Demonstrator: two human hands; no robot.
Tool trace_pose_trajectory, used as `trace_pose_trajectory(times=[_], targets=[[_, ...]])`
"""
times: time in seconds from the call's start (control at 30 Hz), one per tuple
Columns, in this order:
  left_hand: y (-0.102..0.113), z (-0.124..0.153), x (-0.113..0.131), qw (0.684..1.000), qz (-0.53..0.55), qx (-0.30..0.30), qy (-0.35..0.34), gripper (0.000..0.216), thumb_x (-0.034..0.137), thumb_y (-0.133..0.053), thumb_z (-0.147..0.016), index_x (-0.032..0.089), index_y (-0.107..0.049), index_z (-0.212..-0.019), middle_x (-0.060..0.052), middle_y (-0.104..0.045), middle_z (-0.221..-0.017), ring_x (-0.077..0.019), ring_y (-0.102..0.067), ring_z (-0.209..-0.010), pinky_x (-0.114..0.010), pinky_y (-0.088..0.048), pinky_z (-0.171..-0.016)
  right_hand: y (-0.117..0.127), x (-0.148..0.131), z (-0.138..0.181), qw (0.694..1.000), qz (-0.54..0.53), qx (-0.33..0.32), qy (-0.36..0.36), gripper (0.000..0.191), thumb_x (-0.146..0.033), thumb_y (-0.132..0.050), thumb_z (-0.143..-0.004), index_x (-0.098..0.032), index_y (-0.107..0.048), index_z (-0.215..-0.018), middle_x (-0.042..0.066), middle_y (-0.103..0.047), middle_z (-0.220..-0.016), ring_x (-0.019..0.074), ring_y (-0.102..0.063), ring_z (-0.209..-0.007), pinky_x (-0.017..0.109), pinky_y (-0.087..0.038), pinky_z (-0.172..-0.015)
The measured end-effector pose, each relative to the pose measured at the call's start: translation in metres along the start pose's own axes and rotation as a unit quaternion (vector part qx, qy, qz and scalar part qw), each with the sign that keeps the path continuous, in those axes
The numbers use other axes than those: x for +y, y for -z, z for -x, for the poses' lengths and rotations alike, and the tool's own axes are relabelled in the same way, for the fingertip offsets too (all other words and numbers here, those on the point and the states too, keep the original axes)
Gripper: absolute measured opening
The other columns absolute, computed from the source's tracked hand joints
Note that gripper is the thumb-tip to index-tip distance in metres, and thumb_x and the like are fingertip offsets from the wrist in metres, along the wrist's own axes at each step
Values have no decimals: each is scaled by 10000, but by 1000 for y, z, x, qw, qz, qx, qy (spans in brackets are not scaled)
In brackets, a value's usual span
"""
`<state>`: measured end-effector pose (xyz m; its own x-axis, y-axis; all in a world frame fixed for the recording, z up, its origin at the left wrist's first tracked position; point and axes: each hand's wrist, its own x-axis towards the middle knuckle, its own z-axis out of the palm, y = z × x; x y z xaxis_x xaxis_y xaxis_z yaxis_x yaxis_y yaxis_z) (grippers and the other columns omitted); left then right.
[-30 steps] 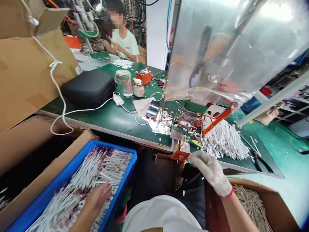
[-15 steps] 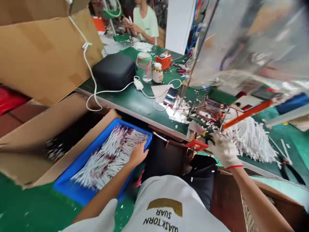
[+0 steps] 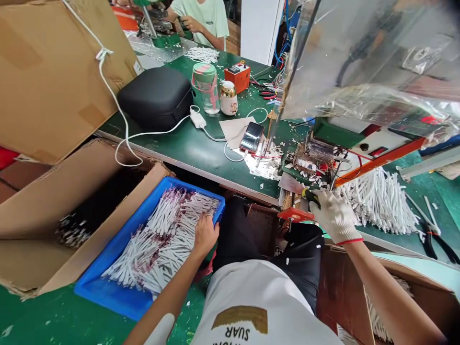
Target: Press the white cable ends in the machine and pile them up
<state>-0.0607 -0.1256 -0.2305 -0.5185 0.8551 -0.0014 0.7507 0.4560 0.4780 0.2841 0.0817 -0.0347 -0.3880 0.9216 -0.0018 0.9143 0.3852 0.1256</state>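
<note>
My bare left hand (image 3: 206, 233) is at the right end of a blue tray (image 3: 140, 306), its bent fingers down on the white strips (image 3: 158, 235) heaped there. Those fingers are drawn together, but their tips are hidden, so whatever they hold does not show. Dark red bits lie among the strips. My right hand (image 3: 334, 215), in a white knitted glove with a red cuff, is closed round the dark and yellow handle of a scraper (image 3: 290, 183). Its flat blade points left at the bench edge, just above a red plate (image 3: 295, 215).
A machine (image 3: 373, 139) behind a clear plastic sheet (image 3: 352, 62) rises at right, beside bundled white strips (image 3: 384, 201). On the green bench lie a phone (image 3: 252, 137), a jar (image 3: 206, 86) and a black case (image 3: 156, 98). Cardboard box (image 3: 82, 206) at left; a co-worker (image 3: 206, 21) sits opposite.
My view has shifted slightly and become sharper. The left hand's fingers are drawn in more at the strips. My right hand stays on the scraper. The co-worker's hands have come lower.
</note>
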Motion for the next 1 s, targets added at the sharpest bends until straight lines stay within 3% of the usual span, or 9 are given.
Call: trace_pose_trajectory(times=[0.17, 0.3, 0.4, 0.5, 0.67, 0.8, 1.0], targets=[[1, 2, -2, 999, -16, 17, -26, 178, 212, -527, -868, 139, -569, -1025, -277, -598, -1266, -431, -494, -1315, -595, -394, -1083, -8, 2, 0, 1000, -9, 0, -3, 379, -344, -527, -944, -189, -652, -1266, 127, -683, -1185, 305, -599, -1076, 399, -430, -900], [15, -11, 10, 989, -10, 112, -94, 325, 311, -580, -894, 116, -549, -1151, -273, -590, -1283, -416, -507, -1287, -616, -407, -1058, -13, 5, 0, 1000, -12, 0, -2, 375, -344, -504, -955, -196, -630, -1276, 119, -685, -1135, 303, -585, -1062, 392, -421, -876], [38, -43, 30, 967, 13, 191, -168, 381, 370, -603, -921, 123, -538, -1204, -230, -631, -1222, -354, -543, -1233, -541, -419, -1064, -13, 7, 1, 1000, -14, -3, 3, 379, -344, -480, -966, -194, -618, -1286, 127, -675, -1142, 308, -580, -1053, 396, -414, -866], [61, -92, 56, 949, 29, 252, -188, 254, 350, -525, -968, 143, -572, -1108, -198, -661, -1122, -317, -574, -1134, -504, -421, -1034, -13, 7, 1, 1000, -21, -14, 4, 373, -350, -481, -965, -182, -625, -1265, 147, -661, -1160, 321, -572, -1059, 405, -407, -874], [64, -153, 97, 956, 31, 239, -169, 206, 337, -510, -950, 153, -595, -985, -172, -665, -991, -324, -590, -1038, -494, -433, -975, -12, 6, 4, 999, -36, -7, 1, 365, -353, -498, -962, -176, -639, -1248, 154, -661, -1147, 317, -574, -1065, 398, -405, -883], [52, -158, 114, 955, 45, 251, -149, 174, 310, -489, -929, 166, -587, -932, -168, -661, -942, -335, -591, -1007, -498, -443, -944, 5, 17, 19, 998, -60, 35, 3, 390, -404, -541, -945, -195, -666, -1249, 132, -672, -1157, 287, -607, -1042, 357, -421, -865], [45, -153, 114, 947, 62, 273, -156, 153, 248, -475, -889, 170, -596, -942, -173, -662, -963, -336, -587, -1021, -501, -425, -967, 55, 43, 62, 992, -85, 80, -54, 416, -432, -543, -953, -307, -643, -1337, 51, -721, -1087, 222, -687, -879, 290, -440, -673]])
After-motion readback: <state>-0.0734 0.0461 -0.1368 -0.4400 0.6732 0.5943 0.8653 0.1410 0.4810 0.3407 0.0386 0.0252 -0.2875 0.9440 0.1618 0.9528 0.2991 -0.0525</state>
